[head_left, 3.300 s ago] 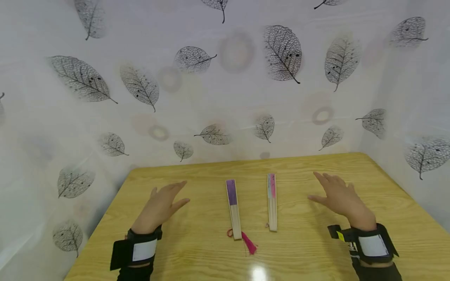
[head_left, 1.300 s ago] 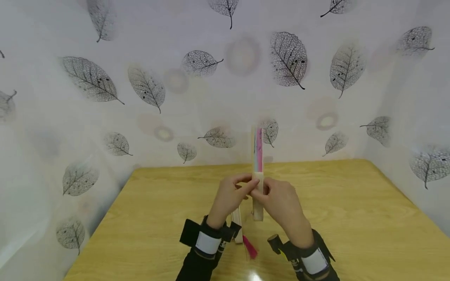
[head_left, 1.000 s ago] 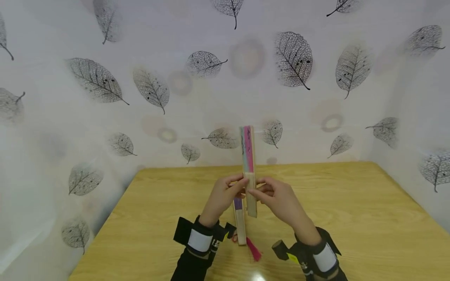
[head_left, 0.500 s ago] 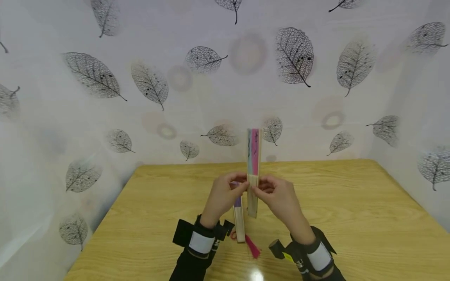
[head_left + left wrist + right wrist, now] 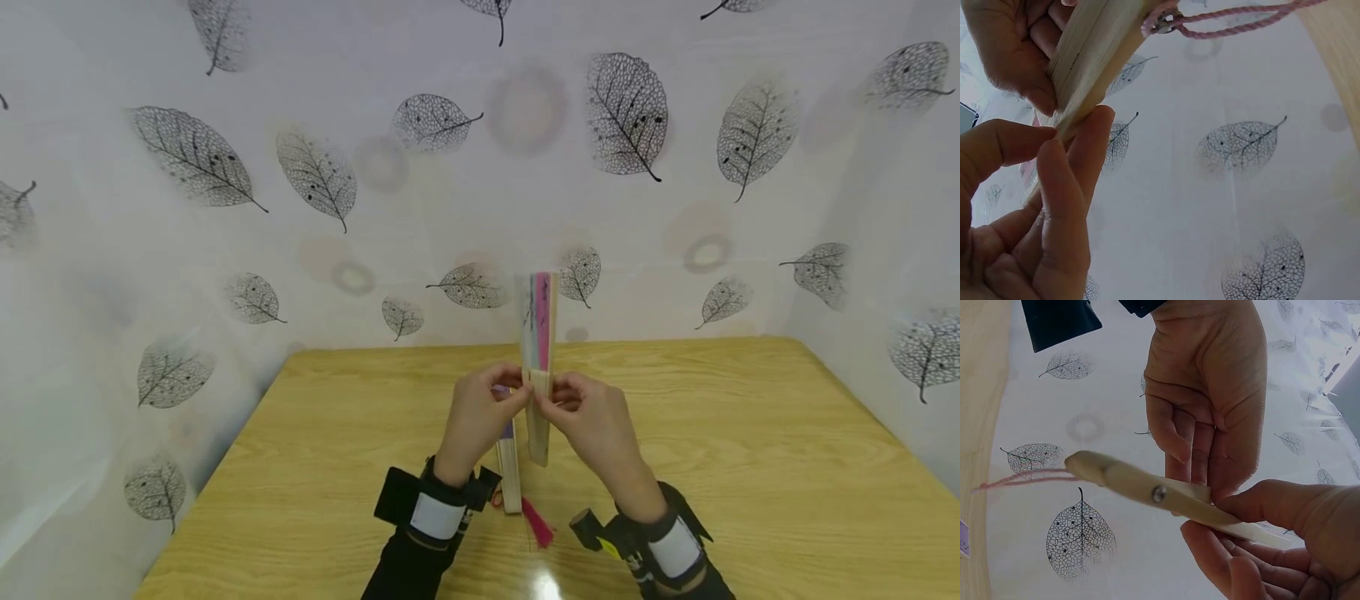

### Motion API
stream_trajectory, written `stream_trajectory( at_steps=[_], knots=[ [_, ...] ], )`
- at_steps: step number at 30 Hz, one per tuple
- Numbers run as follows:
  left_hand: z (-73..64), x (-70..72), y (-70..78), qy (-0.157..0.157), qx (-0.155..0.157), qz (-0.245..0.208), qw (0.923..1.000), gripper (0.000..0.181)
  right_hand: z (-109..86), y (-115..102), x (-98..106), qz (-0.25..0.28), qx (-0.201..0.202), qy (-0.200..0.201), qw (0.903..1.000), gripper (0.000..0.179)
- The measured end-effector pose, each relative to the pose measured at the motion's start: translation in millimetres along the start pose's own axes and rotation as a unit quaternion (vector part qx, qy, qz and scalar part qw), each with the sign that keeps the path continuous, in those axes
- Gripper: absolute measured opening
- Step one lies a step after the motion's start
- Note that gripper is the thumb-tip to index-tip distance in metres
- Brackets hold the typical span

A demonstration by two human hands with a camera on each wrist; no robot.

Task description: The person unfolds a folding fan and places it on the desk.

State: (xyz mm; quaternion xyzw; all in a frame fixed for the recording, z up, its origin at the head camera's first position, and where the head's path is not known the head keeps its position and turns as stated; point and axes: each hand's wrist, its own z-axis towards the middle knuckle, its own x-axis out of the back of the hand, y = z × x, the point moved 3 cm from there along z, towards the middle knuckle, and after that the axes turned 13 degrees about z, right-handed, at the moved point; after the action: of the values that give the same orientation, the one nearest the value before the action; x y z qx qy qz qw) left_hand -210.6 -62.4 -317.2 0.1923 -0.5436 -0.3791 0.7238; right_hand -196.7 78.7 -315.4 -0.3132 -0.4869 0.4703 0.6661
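A folding fan (image 5: 542, 325) with pale wooden ribs and a pink and light blue leaf stands upright above the table. My left hand (image 5: 480, 417) pinches its left edge between thumb and fingers. On the other side my right hand (image 5: 596, 425) pinches the right edge. The fan is nearly folded, with a narrow gap at its left side. In the right wrist view the ribs' metal rivet (image 5: 1159, 494) shows, and a pink cord loop (image 5: 1235, 22) hangs from that end in the left wrist view. Behind the left fingers lies a purple folding fan (image 5: 510, 475), partly hidden.
A magenta tassel (image 5: 537, 523) lies beside the purple fan's lower end on the wooden table (image 5: 712, 467). White cloth (image 5: 465, 208) printed with leaves forms the back and sides. Both wrists wear black straps with small cameras.
Both hands came in from the sides, and the pink fan was lifted off the table and stood upright. Over the last half second its left edge has spread slightly leftward.
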Motion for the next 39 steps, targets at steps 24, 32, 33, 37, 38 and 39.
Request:
stream_trajectory(
  at_steps=[24, 32, 33, 37, 38, 39],
  knots=[
    [1.2, 3.8, 1.3, 0.005, -0.01, -0.014, 0.9998, 0.022, 0.5, 0.8, -0.8, 0.008, -0.004, 0.031, 0.9995, 0.019],
    [2.9, 5.5, 2.3, 0.011, -0.025, -0.025, 0.9993, 0.021, 1.4, -1.6, 0.9, -0.003, 0.0, 0.038, 0.9993, 0.018],
    [2.7, 5.5, 2.1, 0.011, -0.024, -0.026, 0.9993, 0.021, 1.1, -2.1, 1.0, -0.003, 0.0, 0.037, 0.9993, 0.018],
    [1.8, 5.5, 1.5, 0.01, -0.026, -0.03, 0.9992, 0.02, 0.0, -2.4, 1.0, 0.0, -0.005, 0.034, 0.9994, 0.019],
    [1.6, 5.5, 1.2, 0.011, -0.026, -0.031, 0.9991, 0.02, -0.3, -2.5, 1.0, 0.0, -0.004, 0.035, 0.9994, 0.019],
    [1.3, 5.7, 1.4, 0.012, -0.026, -0.032, 0.9991, 0.02, -0.3, -2.3, 0.9, 0.001, -0.005, 0.036, 0.9993, 0.019]
  ],
)
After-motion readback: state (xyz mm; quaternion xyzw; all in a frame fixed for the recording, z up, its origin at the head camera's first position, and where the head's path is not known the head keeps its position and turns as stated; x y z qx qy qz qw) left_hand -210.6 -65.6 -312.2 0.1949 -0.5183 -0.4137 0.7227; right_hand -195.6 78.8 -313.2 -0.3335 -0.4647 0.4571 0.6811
